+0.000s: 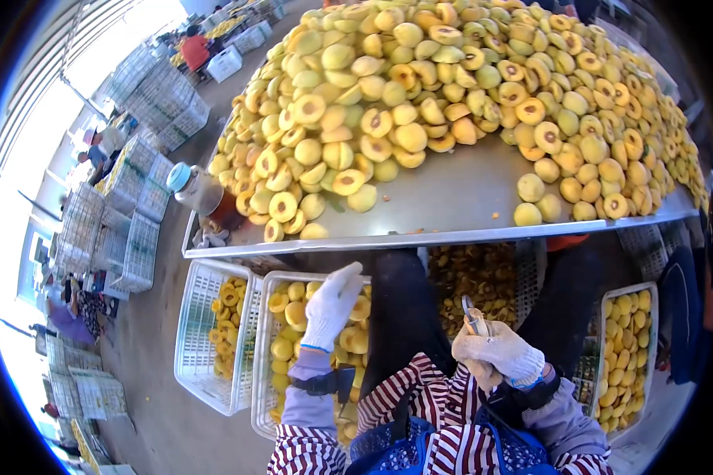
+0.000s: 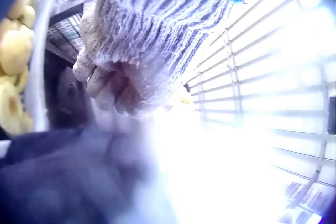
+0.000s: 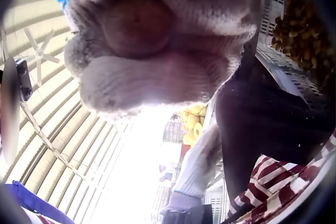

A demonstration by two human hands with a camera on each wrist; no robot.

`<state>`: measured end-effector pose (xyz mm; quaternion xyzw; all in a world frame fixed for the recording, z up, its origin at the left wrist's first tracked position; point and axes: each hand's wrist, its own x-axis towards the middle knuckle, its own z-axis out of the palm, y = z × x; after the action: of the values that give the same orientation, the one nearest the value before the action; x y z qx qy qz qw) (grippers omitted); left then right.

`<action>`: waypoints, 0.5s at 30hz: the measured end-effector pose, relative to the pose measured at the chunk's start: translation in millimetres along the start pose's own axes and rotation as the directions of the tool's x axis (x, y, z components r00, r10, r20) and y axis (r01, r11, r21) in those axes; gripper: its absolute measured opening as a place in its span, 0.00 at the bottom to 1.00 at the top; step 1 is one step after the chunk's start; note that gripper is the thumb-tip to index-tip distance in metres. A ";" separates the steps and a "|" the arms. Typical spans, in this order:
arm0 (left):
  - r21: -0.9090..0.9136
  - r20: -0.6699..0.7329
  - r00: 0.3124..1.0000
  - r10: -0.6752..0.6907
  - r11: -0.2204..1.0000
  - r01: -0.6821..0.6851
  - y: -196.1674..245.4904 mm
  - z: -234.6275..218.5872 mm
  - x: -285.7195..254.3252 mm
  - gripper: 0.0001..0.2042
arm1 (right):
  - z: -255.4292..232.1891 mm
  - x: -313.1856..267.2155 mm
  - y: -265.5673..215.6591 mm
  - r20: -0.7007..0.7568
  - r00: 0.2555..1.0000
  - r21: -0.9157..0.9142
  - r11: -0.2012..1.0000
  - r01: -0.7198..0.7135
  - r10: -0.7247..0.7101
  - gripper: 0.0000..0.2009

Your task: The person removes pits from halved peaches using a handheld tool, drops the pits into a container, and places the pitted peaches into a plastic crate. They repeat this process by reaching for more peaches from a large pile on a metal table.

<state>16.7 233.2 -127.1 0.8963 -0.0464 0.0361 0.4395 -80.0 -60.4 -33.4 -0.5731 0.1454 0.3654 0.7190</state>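
Note:
In the head view my left hand (image 1: 333, 307), in a white knit glove, hovers over a white crate (image 1: 263, 396) of yellow peach halves (image 1: 352, 339). Nothing shows in its grasp; the left wrist view has its fingers (image 2: 107, 90) loosely bent. My gloved right hand (image 1: 495, 350) grips a pitting tool (image 1: 469, 307) in front of my lap, its curved metal tip sticking up past the fingers. The round butt of the tool's handle (image 3: 137, 22) shows in the right wrist view, wrapped by the glove. A large heap of halved peaches (image 1: 420, 87) covers much of the metal table ahead.
The metal table's edge (image 1: 451, 236) runs across in front of my knees. A jar with a blue lid (image 1: 202, 192) stands at its left corner. Between my legs sits a crate of dark pits (image 1: 471, 273); another peach crate (image 1: 627, 356) is at right. Stacked crates (image 1: 154, 95) line the left.

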 end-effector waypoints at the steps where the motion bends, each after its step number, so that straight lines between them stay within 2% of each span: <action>1: -0.039 0.031 0.999 -0.023 0.999 0.024 18.2 -4.1 2.3 0.14 | -6.4 0.9 4.4 0.012 0.999 0.017 0.999 0.032 -0.032 0.12; 2: -0.082 0.073 0.997 -0.034 0.996 0.040 37.4 -5.0 8.4 0.14 | -14.9 -3.9 6.2 0.010 0.997 0.037 0.997 0.071 -0.071 0.13; 3: -0.063 0.108 0.994 0.009 0.998 -0.002 52.3 -3.0 13.8 0.14 | -23.6 -12.2 3.1 0.051 0.995 0.122 0.989 0.080 -0.086 0.14; 4: -0.044 0.145 0.988 0.053 0.998 -0.047 66.2 -0.4 18.6 0.14 | -31.4 -16.4 2.7 0.032 0.990 0.110 0.985 0.131 -0.135 0.14; 6: 0.072 0.270 0.945 0.184 0.975 -0.211 107.3 6.0 31.1 0.15 | -42.6 -23.0 -1.2 -0.124 0.977 0.153 0.969 0.193 -0.174 0.13; 7: 0.116 0.328 0.911 0.250 0.946 -0.302 134.0 11.0 36.0 0.15 | -53.3 -28.5 1.5 -0.151 0.972 0.245 0.946 0.214 -0.181 0.12; 9: 0.150 0.410 0.834 0.369 0.875 -0.461 177.1 29.5 51.9 0.15 | -75.1 -37.1 6.8 -0.191 0.961 0.412 0.873 0.262 -0.198 0.12; 11: 0.123 0.463 0.746 0.479 0.799 -0.589 212.1 58.3 69.6 0.14 | -101.9 -41.0 14.7 -0.276 0.932 0.465 0.817 0.342 -0.233 0.12; 13: 0.073 0.511 0.628 0.586 0.699 -0.712 242.0 98.6 87.8 0.14 | -122.6 -46.4 18.2 -0.409 0.886 0.482 0.773 0.411 -0.217 0.12; 15: 0.004 0.558 0.484 0.674 0.580 -0.814 265.4 145.8 104.9 0.16 | -143.3 -47.3 29.0 -0.481 0.854 0.515 0.724 0.459 -0.200 0.12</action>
<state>93.8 -49.3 3.1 0.8109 -0.5403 -0.0022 0.2247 -102.7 -208.6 -67.6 -0.3863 0.2901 0.0390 0.8747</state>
